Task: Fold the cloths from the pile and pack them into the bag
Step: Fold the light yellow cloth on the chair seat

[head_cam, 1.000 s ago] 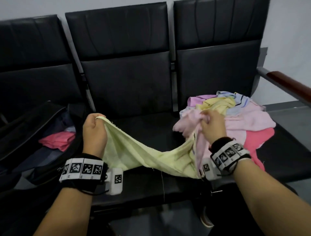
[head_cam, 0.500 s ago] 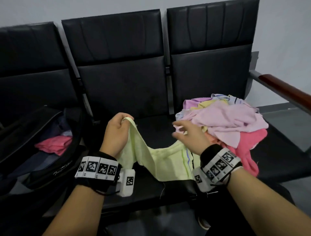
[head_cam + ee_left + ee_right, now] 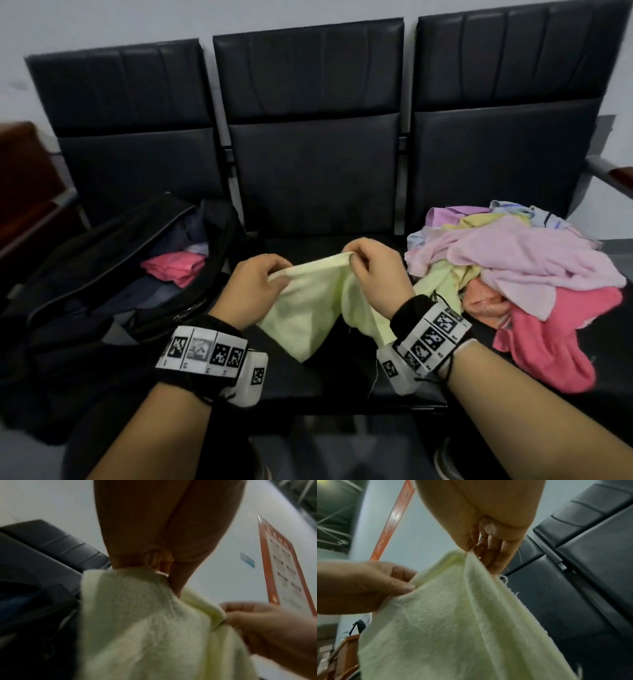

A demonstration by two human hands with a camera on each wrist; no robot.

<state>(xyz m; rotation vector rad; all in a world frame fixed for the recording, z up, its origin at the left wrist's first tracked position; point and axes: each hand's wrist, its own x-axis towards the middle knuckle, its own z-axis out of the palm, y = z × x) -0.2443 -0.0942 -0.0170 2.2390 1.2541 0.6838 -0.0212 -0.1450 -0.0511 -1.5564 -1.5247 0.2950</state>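
A pale yellow-green cloth [image 3: 310,301] hangs above the middle seat, held along its top edge by both hands. My left hand [image 3: 255,291] pinches its left part, and my right hand [image 3: 371,270] pinches the top edge just to the right. The wrist views show the same cloth [image 3: 145,622] [image 3: 453,622] draping down from the pinching fingers. The pile of pink, lilac, yellow and blue cloths [image 3: 513,270] lies on the right seat. An open black bag [image 3: 85,274] sits on the left seat with a folded pink cloth [image 3: 174,269] inside.
Three black padded seats [image 3: 308,164] form a bench against a white wall. A wooden armrest [image 3: 620,176] sticks out at the far right. An orange-framed notice [image 3: 288,566] hangs on the wall.
Both hands have come together over the middle seat, so the cloth hangs bunched between them. The right hand dropped its first grip by the pile and now pinches the top edge.
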